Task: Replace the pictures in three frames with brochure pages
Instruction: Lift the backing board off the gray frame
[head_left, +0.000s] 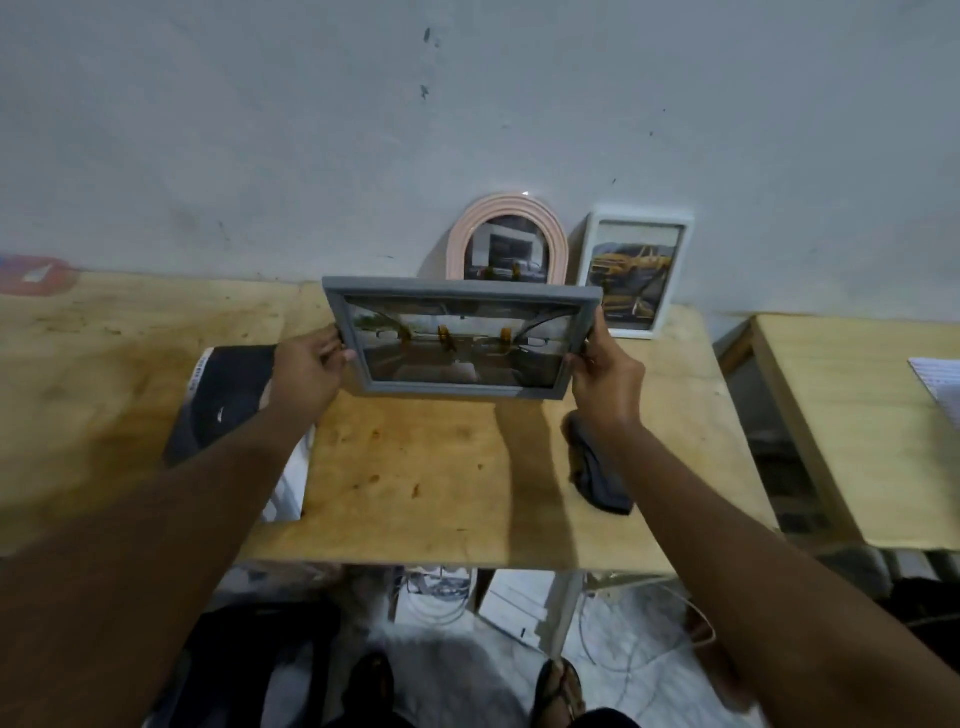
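The left hand (311, 371) and right hand (605, 382) each curl round a short side of the grey frame (462, 343), holding it over the tabletop (415, 467). Its picture is too blurred to read. It hides the foot of the pink arched frame (506, 239) and a corner of the white frame (636, 270), both at the wall. The left forearm covers part of the brochure (228, 400), and the right wrist covers part of a dark cloth (597, 478). Wood shows between them.

matt grey frame (462, 340), glossy glazing, rough plywood table (441, 467)
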